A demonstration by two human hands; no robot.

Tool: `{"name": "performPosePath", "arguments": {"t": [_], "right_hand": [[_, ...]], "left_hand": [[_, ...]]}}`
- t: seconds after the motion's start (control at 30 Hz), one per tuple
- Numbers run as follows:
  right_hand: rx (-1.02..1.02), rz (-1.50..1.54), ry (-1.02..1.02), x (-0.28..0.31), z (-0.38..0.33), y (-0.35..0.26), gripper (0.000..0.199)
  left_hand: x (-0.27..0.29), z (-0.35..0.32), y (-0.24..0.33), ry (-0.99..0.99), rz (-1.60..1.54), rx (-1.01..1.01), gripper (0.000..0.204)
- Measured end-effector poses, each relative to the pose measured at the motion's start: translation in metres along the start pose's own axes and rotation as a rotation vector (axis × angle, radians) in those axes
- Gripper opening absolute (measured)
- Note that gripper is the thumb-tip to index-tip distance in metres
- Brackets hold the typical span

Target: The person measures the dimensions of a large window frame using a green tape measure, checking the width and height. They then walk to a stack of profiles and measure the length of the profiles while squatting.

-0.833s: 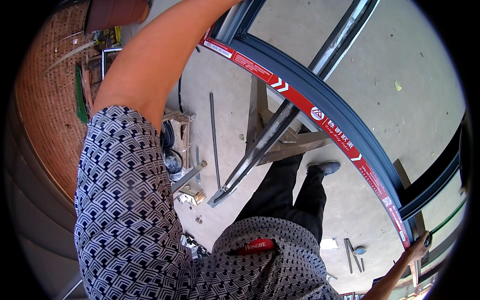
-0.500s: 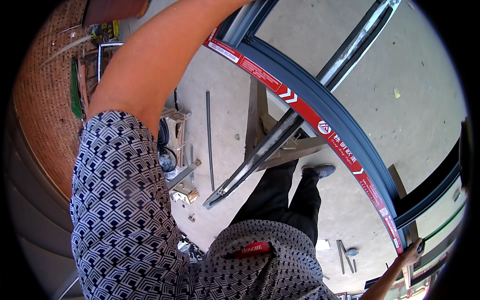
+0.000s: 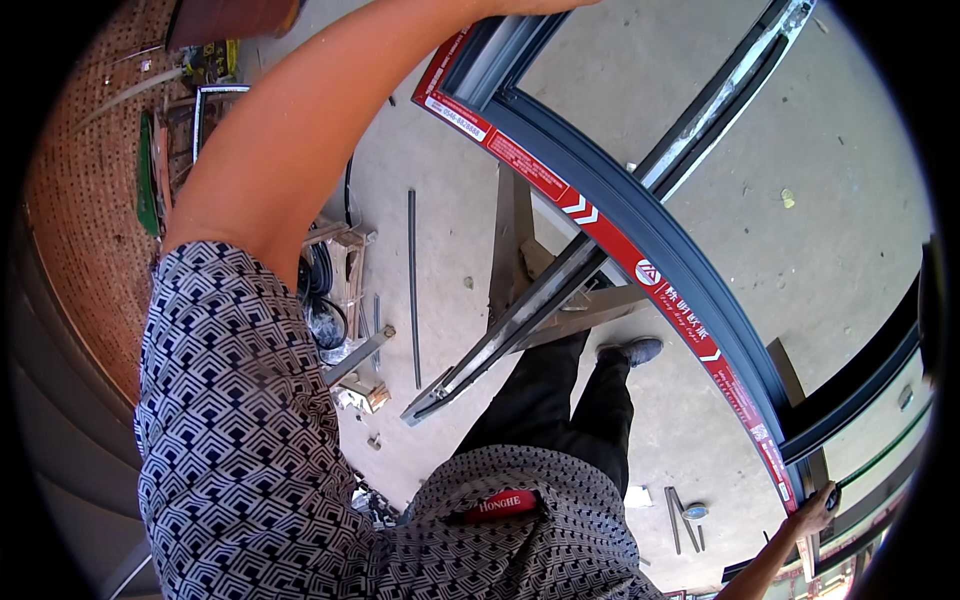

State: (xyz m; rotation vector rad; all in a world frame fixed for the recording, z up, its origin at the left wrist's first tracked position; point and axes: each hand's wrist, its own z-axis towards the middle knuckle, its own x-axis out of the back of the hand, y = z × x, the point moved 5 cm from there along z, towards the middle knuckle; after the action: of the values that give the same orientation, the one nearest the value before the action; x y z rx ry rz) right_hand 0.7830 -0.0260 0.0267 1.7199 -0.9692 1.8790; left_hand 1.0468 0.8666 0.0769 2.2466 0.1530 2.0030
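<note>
Fingers of the right hand (image 3: 815, 512) are seen bent at the frame's corner, lower right, beside a small dark item (image 3: 833, 497); whether either is gripped cannot be told. Most of the left hand (image 3: 540, 5) is cut off by the upper edge, above the frame's other visible corner, and the state of its fingers cannot be made out. The grey frame (image 3: 700, 275) is stretched in a curve from upper centre to lower right, its near side lined with red tape (image 3: 622, 243). Beneath it, a metal rail (image 3: 530, 312) is crossed diagonally, with a brown stand (image 3: 507, 250) set below. Dark trousers (image 3: 535, 395) and a shoe (image 3: 636, 351) are shown at centre. On the concrete floor (image 3: 820, 130), a thin rod (image 3: 414, 290) is laid left of centre; a patterned shirt sleeve (image 3: 240, 400) is pictured at lower left.
</note>
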Motion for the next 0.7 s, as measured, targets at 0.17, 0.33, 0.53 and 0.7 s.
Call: {"name": "performPosePath", "arguments": {"t": [0.17,0.33,0.53,0.7], "right_hand": [[-0.049,-0.082,0.021,0.008,-0.011,-0.001,0.069],[0.032,-0.063,0.062,-0.002,-0.012,0.013,0.063],[0.017,0.076,0.025,0.010,-0.045,-0.047,0.052],[0.021,0.085,0.054,0.018,-0.049,-0.056,0.048]], "left_hand": [[-0.002,-0.041,0.006,-0.063,-0.066,0.151,0.098],[-0.016,-0.050,0.010,0.043,-0.060,0.264,0.098],[-0.008,-0.051,0.016,0.042,-0.115,0.300,0.098],[-0.004,-0.045,0.020,0.071,-0.093,0.277,0.093]]}}
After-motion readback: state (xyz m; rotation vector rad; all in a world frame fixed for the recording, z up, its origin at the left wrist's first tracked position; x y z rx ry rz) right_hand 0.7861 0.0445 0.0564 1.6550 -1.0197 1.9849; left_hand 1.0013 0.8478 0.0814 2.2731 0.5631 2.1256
